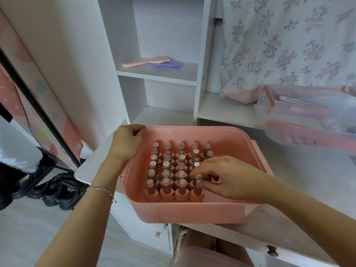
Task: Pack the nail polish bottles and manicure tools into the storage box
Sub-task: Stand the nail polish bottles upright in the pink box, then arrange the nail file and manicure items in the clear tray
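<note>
Bottles [174, 170] stand in rows inside pink box [192, 211] on bench [308, 180]. Far-left rim gripped by left hand [127, 143]; near-right bottle pinched by right hand [225, 177], being seated. Tools needed next.

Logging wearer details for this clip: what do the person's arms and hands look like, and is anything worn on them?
Both forearms are bare, with no sleeves or gloves in view. The left wrist carries a thin chain bracelet. The left hand and right hand show no rings or watch that I can make out.
</note>
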